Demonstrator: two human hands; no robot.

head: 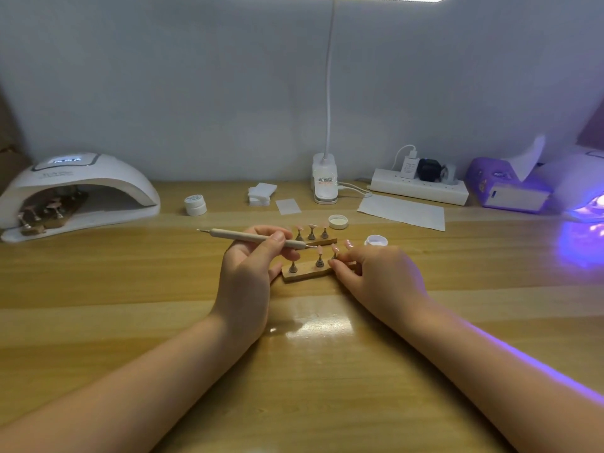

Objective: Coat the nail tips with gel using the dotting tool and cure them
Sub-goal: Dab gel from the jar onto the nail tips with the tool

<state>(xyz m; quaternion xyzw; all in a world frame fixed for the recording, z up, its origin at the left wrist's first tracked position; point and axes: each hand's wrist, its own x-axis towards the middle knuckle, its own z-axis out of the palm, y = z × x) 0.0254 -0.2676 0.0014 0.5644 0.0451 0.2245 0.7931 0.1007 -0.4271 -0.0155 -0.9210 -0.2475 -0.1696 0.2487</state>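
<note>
My left hand (pixel 251 273) pinches a beige dotting tool (pixel 255 237) held nearly level, its metal tip at a pink nail tip (pixel 320 249) on the near wooden stand (pixel 307 271). The fingers of my right hand (pixel 369 273) grip the right end of that stand. A second wooden stand (pixel 322 240) with three nail tips sits just behind. An open white gel jar (pixel 376 240) stands to the right, its lid (pixel 338 221) behind it. A white curing lamp (pixel 75 191) at the left holds more stands with nail tips inside.
A closed white jar (pixel 195 205), a stack of white pads (pixel 260 193), a desk lamp base (pixel 325 181), a power strip (pixel 420 188), a sheet of paper (pixel 403 211), a purple tissue box (pixel 505 184) and a second lamp glowing violet (pixel 585 194) line the back of the wooden table (pixel 130 289).
</note>
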